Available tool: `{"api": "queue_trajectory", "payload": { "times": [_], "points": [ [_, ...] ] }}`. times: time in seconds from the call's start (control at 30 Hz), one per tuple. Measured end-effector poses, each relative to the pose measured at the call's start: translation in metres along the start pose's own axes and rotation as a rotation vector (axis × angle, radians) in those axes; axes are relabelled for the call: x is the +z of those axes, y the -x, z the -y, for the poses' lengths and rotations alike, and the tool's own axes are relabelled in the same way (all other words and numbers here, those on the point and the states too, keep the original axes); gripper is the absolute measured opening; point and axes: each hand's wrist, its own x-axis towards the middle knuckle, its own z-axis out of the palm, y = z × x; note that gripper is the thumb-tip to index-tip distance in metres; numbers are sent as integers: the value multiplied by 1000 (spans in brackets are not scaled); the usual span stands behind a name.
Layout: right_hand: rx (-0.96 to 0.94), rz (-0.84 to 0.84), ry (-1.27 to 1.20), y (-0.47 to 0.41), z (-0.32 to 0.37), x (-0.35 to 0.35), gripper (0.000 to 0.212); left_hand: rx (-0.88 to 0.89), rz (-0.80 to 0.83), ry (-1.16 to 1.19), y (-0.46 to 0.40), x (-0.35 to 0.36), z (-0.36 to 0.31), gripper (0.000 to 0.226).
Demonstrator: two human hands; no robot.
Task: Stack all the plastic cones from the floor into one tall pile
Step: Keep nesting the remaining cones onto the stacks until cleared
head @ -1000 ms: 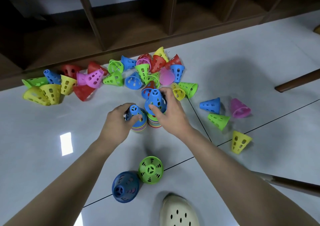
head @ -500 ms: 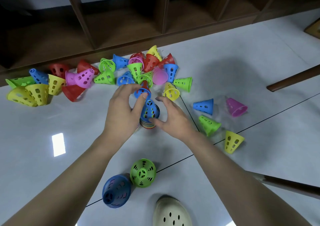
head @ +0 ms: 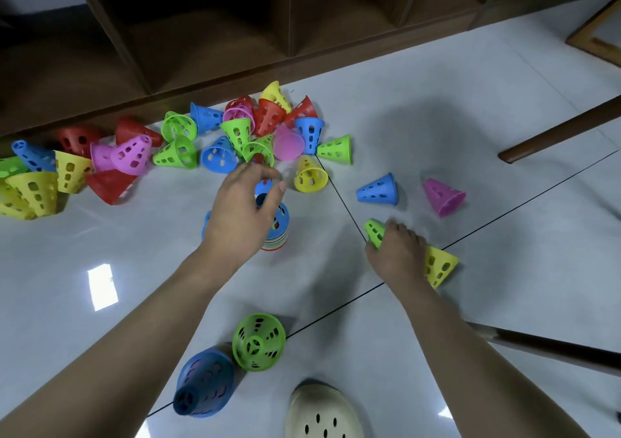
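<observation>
While right hand (head: 398, 253) grips green cone (head: 373, 231), stack (head: 279, 232) apart

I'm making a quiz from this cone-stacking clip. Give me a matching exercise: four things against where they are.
Things:
1. left hand
2. right hand
3. white perforated clog
4. pink plastic cone lying alone

Places:
A. bottom edge of view
B. on a green plastic cone
C. right of a lone blue plastic cone
D. over the multicoloured cone stack

Pairs: 1-D, 2-B, 3-A, 4-C
</observation>
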Motion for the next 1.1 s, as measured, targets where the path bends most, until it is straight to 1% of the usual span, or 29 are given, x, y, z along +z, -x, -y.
{"api": "queue_trajectory", "payload": {
  "times": [0.07, 0.17, 0.23, 0.33, 0.4, 0.5, 0.63, 0.73, 0.8, 0.87, 1.0, 1.1],
  "points": [
    [26, 14, -61, -2, 3, -3, 41, 35, 17, -43, -4, 3, 1, 17],
    [91, -52, -287, -1, 2, -11, 39, 140, 41, -136, -10, 14, -8, 24],
    [118, -106, -479, 2, -3, -22, 33, 219, 64, -200, -14, 26, -18, 20],
    [160, -164, -785, 5, -11, -51, 23, 324, 182, -255, -19, 50, -35, 23],
    [185, -172, -871, 6, -20, -69, 22, 328, 278, -235, -22, 67, -45, 28],
    [195, -158, -882, 5, -37, -86, 24, 275, 392, -198, -29, 95, -53, 38],
    [209, -151, -886, 2, -52, -97, 24, 228, 479, -218, -48, 139, -52, 56],
    [186, -179, -942, 5, -59, -106, 26, 235, 564, -327, -63, 172, -51, 73],
    [186, -172, -1014, 7, -66, -107, 26, 255, 559, -450, -73, 188, -48, 81],
    [189, -179, -1040, 9, -74, -105, 25, 250, 563, -524, -81, 198, -48, 89],
    [234, -199, -1068, 7, -84, -97, 29, 274, 600, -547, -93, 215, -39, 94],
    [240, -178, -1083, 5, -81, -95, 25, 258, 628, -439, -98, 221, -30, 90]
  ]
}}
